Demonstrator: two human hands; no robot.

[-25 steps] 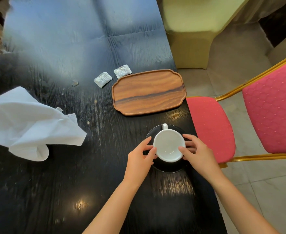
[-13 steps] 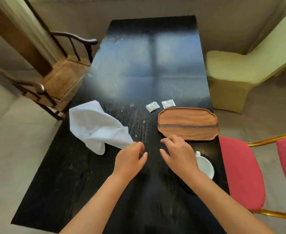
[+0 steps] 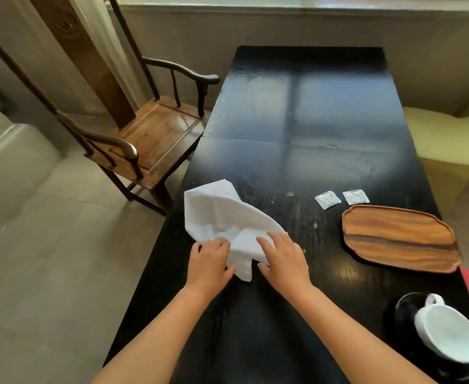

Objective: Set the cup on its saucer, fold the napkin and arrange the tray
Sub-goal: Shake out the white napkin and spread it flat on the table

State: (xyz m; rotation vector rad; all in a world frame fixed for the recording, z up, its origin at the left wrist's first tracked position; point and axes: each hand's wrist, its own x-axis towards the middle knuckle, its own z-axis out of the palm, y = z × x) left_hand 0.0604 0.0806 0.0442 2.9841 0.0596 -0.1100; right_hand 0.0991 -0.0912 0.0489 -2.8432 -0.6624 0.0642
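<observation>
On bench (image 3: 297,134): 1 white napkin (image 3: 216,214), 1 wooden tray (image 3: 399,236), 2 foil sachets (image 3: 327,199) (image 3: 356,197), 1 white cup (image 3: 446,332), 1 black saucer (image 3: 405,309). Hands: 2, left (image 3: 208,261), right (image 3: 286,259). Wooden armchair (image 3: 155,131): 1

Beyond the hands (image 3: 244,261) the counter (image 3: 297,151) lies open; to their right, the tray (image 3: 399,238) and two sachets (image 3: 341,199) block passage, cup (image 3: 446,332) nearer.

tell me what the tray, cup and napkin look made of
Tray: wood, smooth matte finish, banded brown grain. Cup: likely glazed white ceramic, smooth and slightly shiny. Napkin: seemingly white cloth, soft and creased, crumpling under both hands.
</observation>
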